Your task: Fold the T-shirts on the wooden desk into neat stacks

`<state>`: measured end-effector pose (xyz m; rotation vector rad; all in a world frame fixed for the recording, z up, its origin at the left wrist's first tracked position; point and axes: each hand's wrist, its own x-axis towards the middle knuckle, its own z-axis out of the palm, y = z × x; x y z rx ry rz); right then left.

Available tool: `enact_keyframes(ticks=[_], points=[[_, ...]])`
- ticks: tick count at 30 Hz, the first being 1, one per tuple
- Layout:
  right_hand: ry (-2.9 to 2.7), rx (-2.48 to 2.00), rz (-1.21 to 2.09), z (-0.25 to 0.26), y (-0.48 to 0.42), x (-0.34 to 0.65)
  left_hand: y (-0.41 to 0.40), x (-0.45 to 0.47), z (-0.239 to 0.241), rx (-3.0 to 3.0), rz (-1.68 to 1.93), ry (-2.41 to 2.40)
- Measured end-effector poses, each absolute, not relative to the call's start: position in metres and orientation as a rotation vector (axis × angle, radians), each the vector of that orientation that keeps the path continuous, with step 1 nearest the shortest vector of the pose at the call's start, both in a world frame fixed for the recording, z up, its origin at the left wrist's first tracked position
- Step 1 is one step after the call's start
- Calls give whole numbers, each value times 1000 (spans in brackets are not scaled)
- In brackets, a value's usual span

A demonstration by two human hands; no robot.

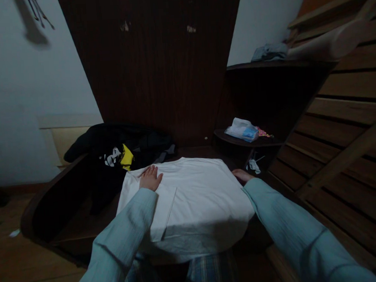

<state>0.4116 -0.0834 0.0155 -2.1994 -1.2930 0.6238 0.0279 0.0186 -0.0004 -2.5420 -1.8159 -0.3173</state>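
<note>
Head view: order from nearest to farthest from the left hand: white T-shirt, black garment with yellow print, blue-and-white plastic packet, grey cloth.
1. White T-shirt, under the left hand.
2. Black garment with yellow print, left.
3. Blue-and-white plastic packet, right shelf.
4. Grey cloth, top right.

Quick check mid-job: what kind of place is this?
Likely a dimly lit home bedroom: a white shirt is spread flat, a black garment is heaped beside it, and a wooden slatted frame at the right looks like a bed base.
</note>
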Motion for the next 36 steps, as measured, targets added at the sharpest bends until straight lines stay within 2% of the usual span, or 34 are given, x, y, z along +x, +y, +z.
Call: enact_keyframes(ticks=[3,5,7,8,11,15,18,22,28,32,36], points=[[-1301,-2284,439,41,-76,403,17,28,2,-2541,-319,-1832],[-1351,-2299,203,59,-73,385,16,28,3,-2542,-323,-1840],[-1593,-2221,-161,73,-75,360,17,28,3,-2542,-323,-1841],[-1779,-2141,-200,78,-77,348,17,28,2,-2541,-323,-1841],[-2024,-1957,-100,84,-87,334,19,28,0,-2541,-325,-1846],[-1700,-2092,38,73,-99,375,24,26,-1,-2546,-347,-1861],[-1484,-2281,328,52,-107,412,27,25,-1,-2552,-361,-1883],[-1355,-2207,592,22,-114,423,29,24,0,-2547,-390,-1881],[-1246,-2249,393,17,-93,398,25,21,-2,-2564,-388,-1790],[-1211,-2300,294,39,-85,390,23,19,-3,-2605,-423,-1673],[-1346,-2152,59,74,-104,364,24,17,-5,-2672,-560,-1543]])
